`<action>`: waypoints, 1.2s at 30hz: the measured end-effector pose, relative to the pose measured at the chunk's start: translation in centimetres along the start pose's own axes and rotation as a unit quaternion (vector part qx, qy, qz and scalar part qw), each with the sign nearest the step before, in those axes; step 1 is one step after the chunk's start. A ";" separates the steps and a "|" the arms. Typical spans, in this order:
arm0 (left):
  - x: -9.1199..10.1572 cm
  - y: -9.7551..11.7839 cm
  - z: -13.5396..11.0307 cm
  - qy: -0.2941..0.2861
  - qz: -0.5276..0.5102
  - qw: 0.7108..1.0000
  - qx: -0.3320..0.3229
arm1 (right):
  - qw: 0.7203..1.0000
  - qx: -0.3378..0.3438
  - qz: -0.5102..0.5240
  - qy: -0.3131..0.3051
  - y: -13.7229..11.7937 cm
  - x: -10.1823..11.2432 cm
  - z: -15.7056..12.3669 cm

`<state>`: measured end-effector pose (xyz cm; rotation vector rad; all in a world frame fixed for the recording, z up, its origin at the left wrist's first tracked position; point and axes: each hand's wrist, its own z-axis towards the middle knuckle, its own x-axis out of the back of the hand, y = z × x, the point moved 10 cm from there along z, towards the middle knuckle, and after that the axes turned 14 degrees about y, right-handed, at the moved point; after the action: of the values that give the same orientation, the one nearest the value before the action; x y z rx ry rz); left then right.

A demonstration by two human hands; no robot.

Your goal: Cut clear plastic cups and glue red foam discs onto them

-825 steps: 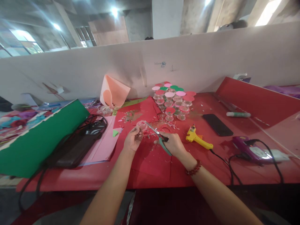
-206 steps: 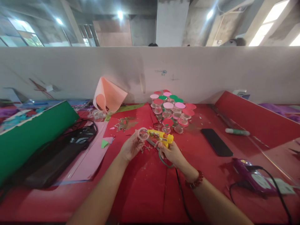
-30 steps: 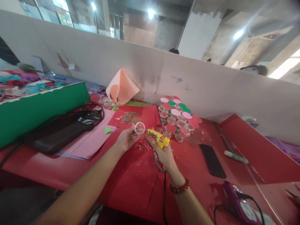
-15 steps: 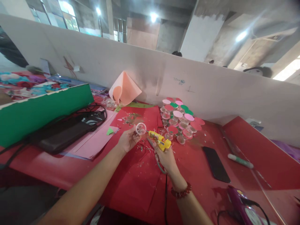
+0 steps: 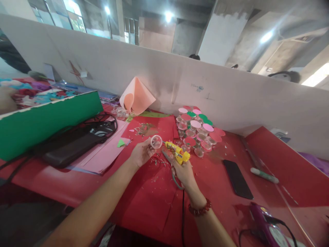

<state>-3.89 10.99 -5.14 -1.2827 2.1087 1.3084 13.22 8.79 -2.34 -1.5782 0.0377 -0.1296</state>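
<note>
My left hand [image 5: 140, 155] pinches a small clear plastic cup [image 5: 156, 141] tilted on its side, mouth toward me. My right hand [image 5: 183, 170] grips a yellow glue gun [image 5: 177, 152], whose nozzle points left at the cup's rim and nearly touches it. Green-handled scissors [image 5: 174, 178] lie under my right hand on the red table [image 5: 144, 206]. Behind the hands stands a cluster of several clear cups [image 5: 196, 128] capped with pink, red and green paper discs.
A black phone [image 5: 238, 178] and a green-capped glue stick [image 5: 264, 175] lie to the right, a purple device [image 5: 266, 228] with a cable at the near right. Left are pink paper sheets [image 5: 102, 156], a black case [image 5: 72, 145] and a green board [image 5: 46, 120]. Paper scraps litter the middle.
Over the last second my hands stay together with the glue gun at the cup; the cup has turned slightly. Much earlier my right hand held scissors instead of the glue gun.
</note>
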 end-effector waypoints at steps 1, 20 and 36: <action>0.0 -0.1 0.0 -0.001 0.002 1.000 0.000 | 1.000 0.002 -0.001 0.001 -0.2 0.0 0.0; 0.1 0.0 0.1 -0.001 0.006 1.000 0.001 | 1.000 0.000 0.001 0.000 0.2 0.1 0.1; 0.0 0.2 0.2 -0.019 0.002 1.000 0.000 | 1.000 0.001 0.005 -0.016 0.2 -0.2 -0.1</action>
<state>-4.05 11.25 -5.15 -1.2444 2.0850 1.3239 13.03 8.71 -2.51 -1.5773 0.0191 -0.0964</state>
